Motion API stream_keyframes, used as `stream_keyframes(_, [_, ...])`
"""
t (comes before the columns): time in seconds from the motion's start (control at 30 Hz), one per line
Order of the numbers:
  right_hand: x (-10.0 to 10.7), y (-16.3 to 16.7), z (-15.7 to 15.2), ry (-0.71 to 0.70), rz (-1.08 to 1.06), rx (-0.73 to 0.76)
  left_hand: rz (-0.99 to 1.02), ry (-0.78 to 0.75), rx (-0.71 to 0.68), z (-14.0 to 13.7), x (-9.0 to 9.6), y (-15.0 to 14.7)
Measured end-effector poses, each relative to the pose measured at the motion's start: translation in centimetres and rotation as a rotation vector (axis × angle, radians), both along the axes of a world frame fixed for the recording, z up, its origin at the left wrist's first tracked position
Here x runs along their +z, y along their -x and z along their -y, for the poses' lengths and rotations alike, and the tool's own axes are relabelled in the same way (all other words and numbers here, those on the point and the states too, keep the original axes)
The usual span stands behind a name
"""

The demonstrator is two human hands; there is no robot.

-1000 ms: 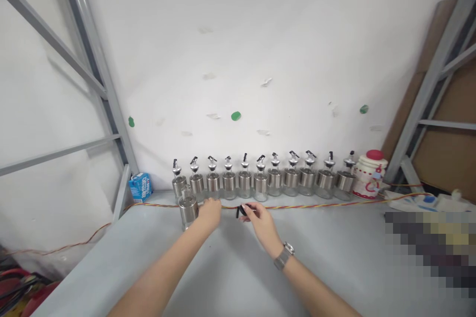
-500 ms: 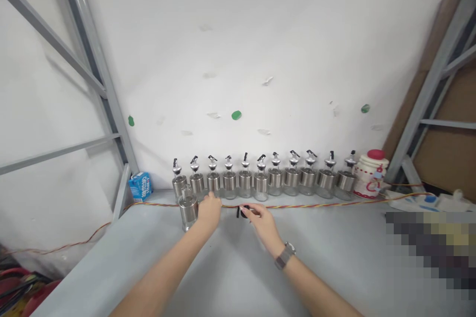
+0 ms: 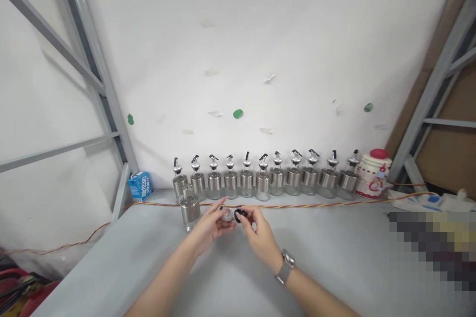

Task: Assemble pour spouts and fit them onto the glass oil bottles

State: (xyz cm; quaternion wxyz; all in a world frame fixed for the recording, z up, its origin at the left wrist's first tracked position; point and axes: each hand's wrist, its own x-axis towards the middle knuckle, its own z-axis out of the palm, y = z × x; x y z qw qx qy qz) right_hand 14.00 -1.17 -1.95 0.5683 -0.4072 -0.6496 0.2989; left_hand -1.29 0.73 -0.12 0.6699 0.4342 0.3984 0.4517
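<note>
A pour spout with a silver cap (image 3: 226,215) and a black stopper end (image 3: 240,215) is held low over the table between my hands. My left hand (image 3: 211,229) has its fingers curved around the silver cap side. My right hand (image 3: 261,234), with a watch on the wrist, pinches the black end between thumb and fingers. Just left of my left hand stands a glass bottle with a steel band (image 3: 191,209), upright, its neck without a spout. Behind, a row of several similar bottles (image 3: 246,180) carries silver spouts with black levers.
A blue carton (image 3: 140,186) stands at the back left. At the row's right end is a white and red jar (image 3: 373,173), with a white power strip (image 3: 420,202) beyond. A twisted red and yellow wire (image 3: 308,206) crosses the grey table (image 3: 334,257) before the bottles.
My left hand has moved from beside the single bottle to the pour spout and now grips its silver side. The spout has turned in my right hand and shifted slightly left.
</note>
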Motion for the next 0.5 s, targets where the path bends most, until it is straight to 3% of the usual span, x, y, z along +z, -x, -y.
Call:
stream_keyframes(0.1, [-0.5, 0.1, 0.3, -0.073, 0.165, 0.037, 0.059, -0.020, 0.065, 0.6, -0.2, -0.7])
stream_keyframes(0.3, [-0.5, 0.0, 0.5, -0.124, 0.426, 0.015, 0.113, -0.016, 0.059, 1.6, -1.1, -2.0])
stream_keyframes(0.5, [-0.5, -0.4, 0.0, -0.075, 0.421, -0.039, 0.216, 0.144, -0.002, 1.6, -1.7, -2.8])
